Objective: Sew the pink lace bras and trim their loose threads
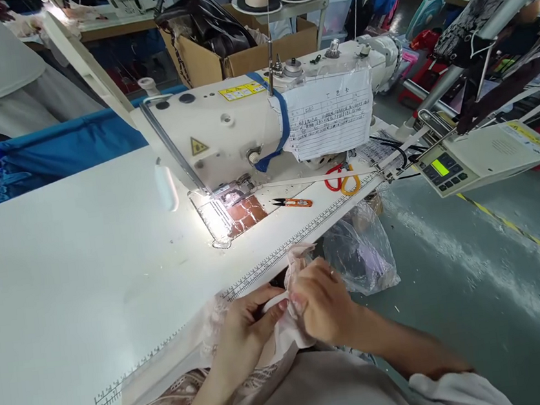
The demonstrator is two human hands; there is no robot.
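Close to my body, both hands work on a pale pink lace garment (288, 337) just off the table's front edge. My left hand (245, 329) is closed, with a narrow white band (274, 303) between thumb and fingers. Beside it, my right hand (323, 300) is a fist around bunched pale fabric, touching the band's other end. Part of the garment trails left along the edge and over my lap. A white sewing machine (223, 130) stands beyond, its lamp lighting the needle area. Orange thread snips (294, 202) lie near its needle plate.
Red-handled scissors (333, 179) and a yellow-handled pair (350, 183) lie on the white table (86, 262). A control panel (479, 156) juts out at right. Below the edge hangs a clear plastic bag (361, 254). Behind the machine is a cardboard box (244, 59); people stand nearby.
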